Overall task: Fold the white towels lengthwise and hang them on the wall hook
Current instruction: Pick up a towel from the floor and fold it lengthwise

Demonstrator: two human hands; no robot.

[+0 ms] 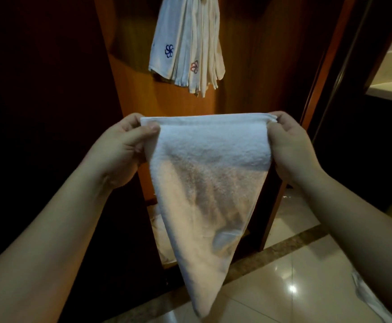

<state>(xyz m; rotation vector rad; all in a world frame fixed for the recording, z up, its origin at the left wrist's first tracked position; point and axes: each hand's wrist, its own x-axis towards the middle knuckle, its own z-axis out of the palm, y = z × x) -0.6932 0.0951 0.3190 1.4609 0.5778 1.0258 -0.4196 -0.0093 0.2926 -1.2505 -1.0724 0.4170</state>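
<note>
One white towel (204, 183) held up before a wooden panel (248, 66), top edge level, long axis hanging down to a narrowed lower end. Left hand (122, 148) and right hand (293, 148) apart, each pinching a top corner. Above, a bunch of hung white towels (188, 43), number uncountable, two embroidered logos showing.

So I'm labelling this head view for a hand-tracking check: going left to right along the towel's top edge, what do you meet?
Left hand pinching the left corner → white towel stretched between the hands and hanging down to a point → right hand pinching the right corner.
</note>
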